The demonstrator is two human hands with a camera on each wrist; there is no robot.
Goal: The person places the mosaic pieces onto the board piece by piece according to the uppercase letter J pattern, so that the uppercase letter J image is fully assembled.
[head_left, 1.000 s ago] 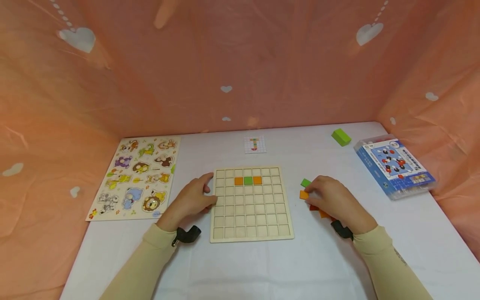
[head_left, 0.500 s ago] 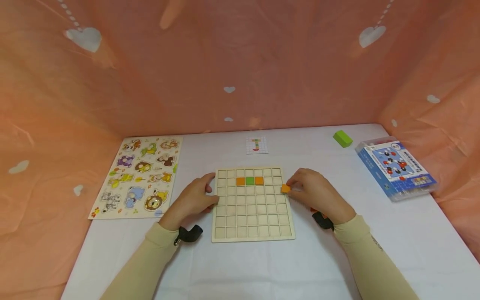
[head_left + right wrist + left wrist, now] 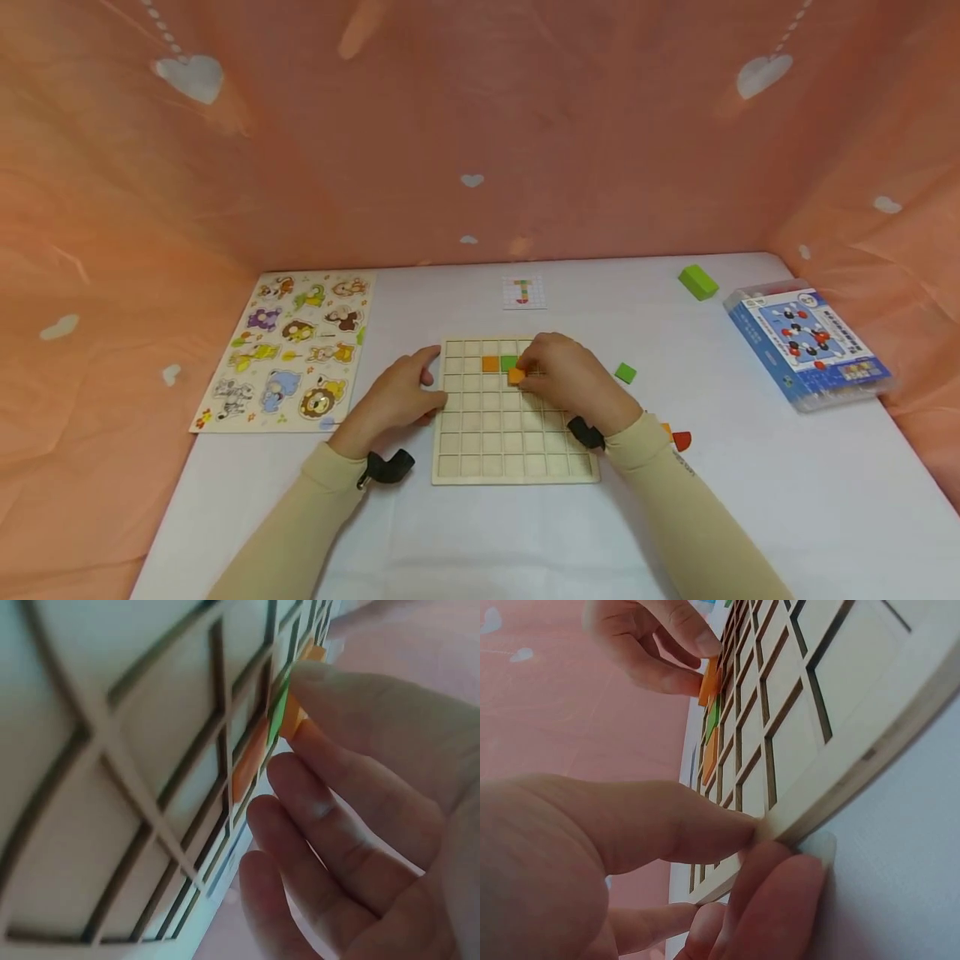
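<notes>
A wooden grid board [image 3: 468, 446] lies flat at the middle of the table. My left hand [image 3: 401, 392] grips its left edge; the left wrist view has the thumb [image 3: 705, 829] on the rim and curled fingers beside it. Between thumb and index finger, my right hand [image 3: 573, 379] pinches a square orange tile [image 3: 515, 377] over the upper part of the board. That tile [image 3: 294, 712] is tilted, close to a green tile [image 3: 508, 362] set in the grid. Left of the green one sits another orange tile [image 3: 490, 363]. The right hand hides some cells in the head view.
Right of the board lie a loose green tile [image 3: 626, 372] and a red piece [image 3: 681, 440], partly behind the right sleeve. A pattern card [image 3: 523, 292] is behind the board. An animal puzzle [image 3: 292, 354] lies left; a green block [image 3: 698, 282] and a boxed set [image 3: 810, 342] stand right.
My right hand has picked up an orange tile from the loose pieces and carried it left over the board. The left hand keeps its grip on the board's edge.
</notes>
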